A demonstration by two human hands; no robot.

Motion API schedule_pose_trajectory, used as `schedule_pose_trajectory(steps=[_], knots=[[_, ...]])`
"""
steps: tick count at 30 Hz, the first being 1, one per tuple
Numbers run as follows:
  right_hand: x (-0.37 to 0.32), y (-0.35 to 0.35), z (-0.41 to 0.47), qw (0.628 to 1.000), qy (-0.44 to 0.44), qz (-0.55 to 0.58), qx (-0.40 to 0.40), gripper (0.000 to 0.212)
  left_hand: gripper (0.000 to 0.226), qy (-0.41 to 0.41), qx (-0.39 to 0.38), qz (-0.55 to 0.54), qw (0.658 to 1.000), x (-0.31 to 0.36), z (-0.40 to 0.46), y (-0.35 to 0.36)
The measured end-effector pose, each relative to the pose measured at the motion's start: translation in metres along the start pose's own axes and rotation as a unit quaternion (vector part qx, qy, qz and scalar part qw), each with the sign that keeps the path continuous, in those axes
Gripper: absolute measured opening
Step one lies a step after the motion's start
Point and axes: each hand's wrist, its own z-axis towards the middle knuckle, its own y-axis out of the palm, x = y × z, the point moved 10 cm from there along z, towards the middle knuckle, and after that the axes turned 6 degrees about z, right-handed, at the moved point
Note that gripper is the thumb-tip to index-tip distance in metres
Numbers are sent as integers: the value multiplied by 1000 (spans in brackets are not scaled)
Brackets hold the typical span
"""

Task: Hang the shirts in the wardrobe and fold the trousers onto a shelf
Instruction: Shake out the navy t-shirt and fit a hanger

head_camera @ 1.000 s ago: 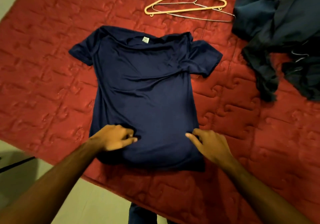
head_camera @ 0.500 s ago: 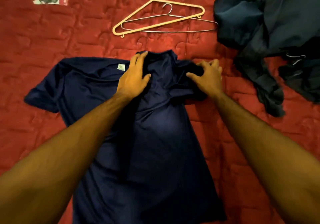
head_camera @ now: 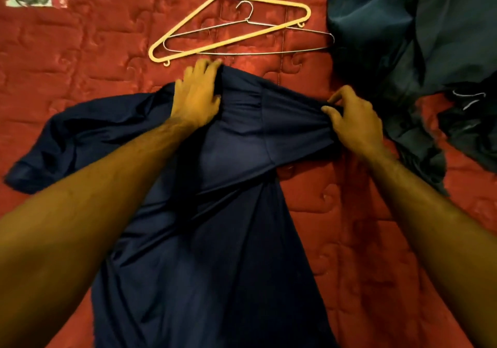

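The person is getting a dark blue shirt (head_camera: pixel 215 240) ready for a hanger, so the shirt-hanging part of the job looks to be just starting. The shirt lies on a red quilted bed cover (head_camera: pixel 80 60), with its bottom end near the person and its top end far away. The left hand (head_camera: pixel 197 95) is on the top edge, close to the collar, and its fingers curl over the cloth, so its grip is on the shirt. The right hand (head_camera: pixel 355 121) is off to the right, and it pinches the sleeve end between thumb and fingers. Both arms reach far out over the shirt, and the cloth is pulled flat between the two hands. A cream plastic hanger (head_camera: pixel 231 27) lies just past the left hand, and a thin wire hanger (head_camera: pixel 250 41) lies on top of it. I think one hand must let go next, pick up a hanger and slide it in at the neck. A heap of dark clothes (head_camera: pixel 408 60) sits on the far right, waiting.
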Motion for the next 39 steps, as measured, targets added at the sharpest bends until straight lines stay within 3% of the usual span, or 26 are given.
schedule_pose_trajectory(steps=[2, 6, 10, 13, 15, 18, 23, 26, 29, 32, 34, 36, 37, 39], knots=[[0, -1, 8, 999, -13, 35, 16, 23, 67, 4, -9, 51, 999, -1, 1, 9], [-9, -7, 15, 991, -26, 99, 85, 31, 61, -24, 37, -5, 999, -9, 0, 1], [-52, -6, -30, 987, -91, -20, 132, 36, 51, -50, 41, -41, 997, -25, -3, -2], [-79, 18, -90, 983, -171, 9, 72, 24, 26, -36, 51, -58, 996, -26, -1, -7], [-78, 45, -126, 987, -158, 43, -1, 26, 20, -46, 86, -43, 994, -29, 6, -20], [-66, 77, -167, 991, -108, 27, -68, 36, 29, -108, 121, -2, 987, -42, 22, -42], [-54, 80, -174, 991, -62, 86, -88, 25, 52, -168, 101, -84, 977, -69, 41, -41], [-46, 78, -173, 985, -46, 106, -132, 27, 50, -171, 95, -115, 974, -71, 49, -38], [-33, 70, -174, 984, -32, 72, -160, 24, 42, -147, 71, -93, 982, -65, 55, -28], [-30, 57, -166, 991, -48, -34, -121, 13, 45, -90, 42, -101, 990, -52, 56, -17], [-47, 48, -159, 993, -82, -56, -62, 24, 40, -47, 36, -153, 986, -43, 52, -19], [-79, 48, -154, 991, -125, 27, -45, 44, 49, -1, 48, -178, 983, -35, 35, -31], [-96, 54, -152, 985, -152, 55, -55, 58, 52, 8, 60, -152, 986, -33, 21, -40], [-124, 76, -143, 976, -203, 0, -80, 84, 54, -10, 95, -68, 993, -36, -17, -54]])
